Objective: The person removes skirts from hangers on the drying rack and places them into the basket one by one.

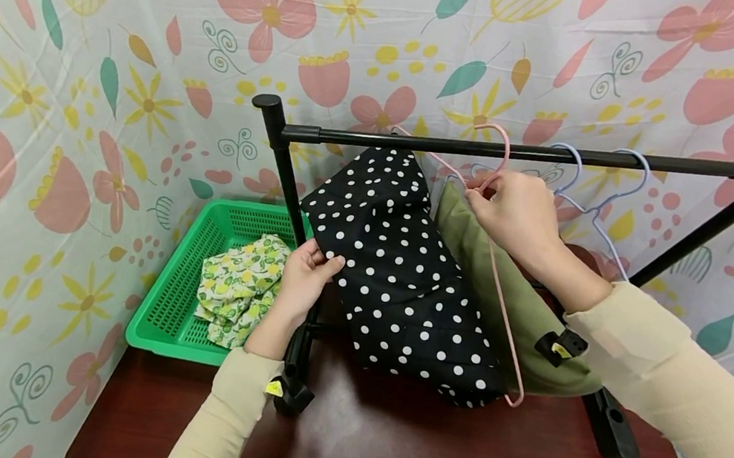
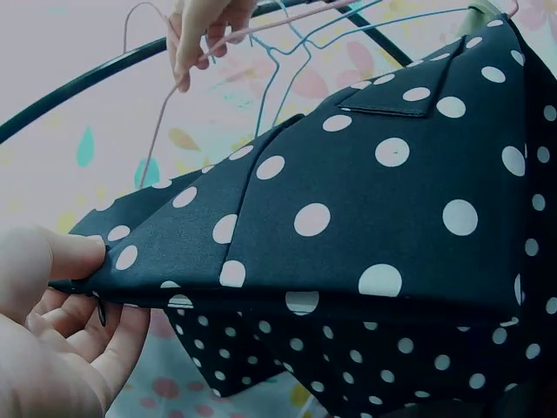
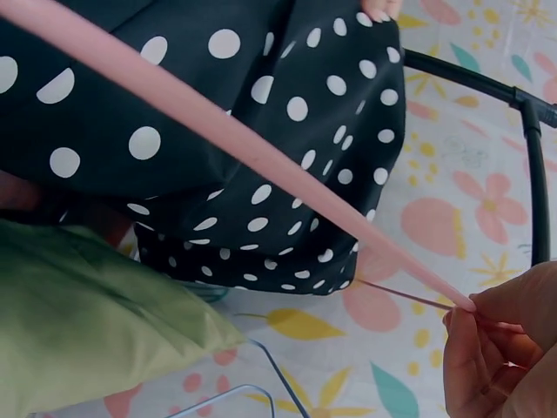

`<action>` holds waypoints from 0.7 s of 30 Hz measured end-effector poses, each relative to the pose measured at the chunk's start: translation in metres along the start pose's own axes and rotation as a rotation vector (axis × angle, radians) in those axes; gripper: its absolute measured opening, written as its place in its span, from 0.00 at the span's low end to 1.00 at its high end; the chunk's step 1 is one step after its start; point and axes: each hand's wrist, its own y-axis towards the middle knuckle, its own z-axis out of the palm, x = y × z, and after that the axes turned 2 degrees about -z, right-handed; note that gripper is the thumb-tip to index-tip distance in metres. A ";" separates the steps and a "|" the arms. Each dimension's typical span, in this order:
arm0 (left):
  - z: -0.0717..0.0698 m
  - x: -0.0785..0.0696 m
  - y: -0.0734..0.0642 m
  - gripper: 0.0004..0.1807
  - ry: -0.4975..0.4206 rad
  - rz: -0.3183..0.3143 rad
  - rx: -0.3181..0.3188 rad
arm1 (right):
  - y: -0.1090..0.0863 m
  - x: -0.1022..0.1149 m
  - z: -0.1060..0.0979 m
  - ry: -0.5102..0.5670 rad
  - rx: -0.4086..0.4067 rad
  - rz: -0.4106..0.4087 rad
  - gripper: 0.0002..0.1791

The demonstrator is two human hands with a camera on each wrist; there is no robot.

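A black garment with white polka dots hangs slanted below the rail, on one arm of a pink hanger. My left hand pinches the garment's left edge between thumb and fingers; the left wrist view shows this grip on the dotted cloth up close. Up at the rail, my right hand pinches the hanger just below its hook, which overlaps the bar. In the right wrist view the fingertips of my right hand hold the hanger where its arms meet.
A black rack rail spans the dark wooden table. Behind the dotted garment hangs an olive-green garment, and blue hangers sit to its right. At left, a green basket holds a lemon-print cloth.
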 end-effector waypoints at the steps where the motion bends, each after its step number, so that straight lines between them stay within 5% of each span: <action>1: -0.001 -0.003 0.001 0.11 0.008 0.010 0.009 | 0.000 0.000 0.001 -0.002 0.002 0.001 0.11; 21: 0.002 -0.049 0.007 0.11 0.136 0.110 0.102 | -0.006 -0.003 0.012 -0.001 0.020 -0.001 0.08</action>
